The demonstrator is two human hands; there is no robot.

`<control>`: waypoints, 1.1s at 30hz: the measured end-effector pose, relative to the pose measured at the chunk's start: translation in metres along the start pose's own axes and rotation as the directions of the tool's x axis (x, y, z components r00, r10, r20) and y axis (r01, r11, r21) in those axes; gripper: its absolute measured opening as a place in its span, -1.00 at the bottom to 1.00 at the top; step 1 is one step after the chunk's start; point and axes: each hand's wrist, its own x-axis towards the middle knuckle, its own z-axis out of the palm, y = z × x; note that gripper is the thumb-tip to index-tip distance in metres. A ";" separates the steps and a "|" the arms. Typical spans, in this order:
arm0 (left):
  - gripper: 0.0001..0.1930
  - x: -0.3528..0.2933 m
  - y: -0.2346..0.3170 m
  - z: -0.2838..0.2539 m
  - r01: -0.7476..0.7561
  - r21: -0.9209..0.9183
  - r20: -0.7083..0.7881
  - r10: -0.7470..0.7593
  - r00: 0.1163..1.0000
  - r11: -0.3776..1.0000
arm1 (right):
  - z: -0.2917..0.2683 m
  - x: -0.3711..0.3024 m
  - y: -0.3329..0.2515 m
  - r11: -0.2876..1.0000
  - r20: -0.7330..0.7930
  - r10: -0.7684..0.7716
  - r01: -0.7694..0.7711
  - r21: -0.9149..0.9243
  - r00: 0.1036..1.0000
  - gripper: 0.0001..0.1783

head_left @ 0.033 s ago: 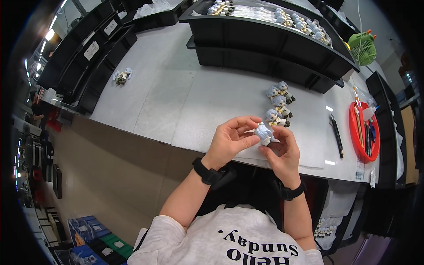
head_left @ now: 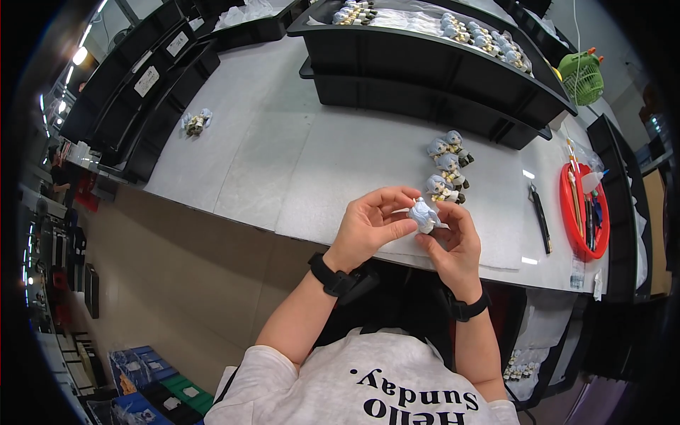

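My left hand (head_left: pixel 367 228) and right hand (head_left: pixel 457 256) are gripping one small blue-haired figurine (head_left: pixel 423 214); just beyond this grip, similar figurines (head_left: pixel 448 163) are lying on the worktop (head_left: pixel 354 156).

In front of me stands a wide, smooth-topped, pale grey table (head_left: pixel 262 142). To my left, below it, I see a plain beige floor (head_left: pixel 205 276). Farther left shine a bright oval white lamp (head_left: pixel 80 56) and thin white strip lights (head_left: pixel 69 76), though there my view is blurred.
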 end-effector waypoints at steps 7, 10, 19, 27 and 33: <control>-0.67 -0.001 -0.002 -0.003 0.005 -0.020 0.058 -0.004 0.998 1.000 | 0.000 0.001 -0.001 0.999 0.020 0.017 -0.016 -0.040 1.000 -0.49; -0.65 -0.001 -0.003 -0.003 0.002 -0.016 0.073 -0.001 0.997 1.000 | 0.000 0.001 -0.001 0.999 0.022 0.009 -0.008 -0.044 1.000 -0.50; -0.63 -0.003 -0.002 -0.003 0.005 -0.001 0.087 -0.005 0.996 1.000 | 0.001 0.001 -0.001 0.998 0.009 -0.028 0.028 -0.064 1.000 -0.50; -0.62 -0.003 0.000 -0.003 -0.007 -0.004 0.127 0.007 0.992 1.000 | 0.001 -0.001 -0.002 0.998 -0.013 -0.009 0.008 -0.065 1.000 -0.47; -0.66 -0.002 0.000 -0.002 0.028 0.075 0.015 -0.029 0.999 0.997 | -0.002 -0.001 -0.003 0.994 -0.014 -0.063 0.062 -0.089 0.998 -0.47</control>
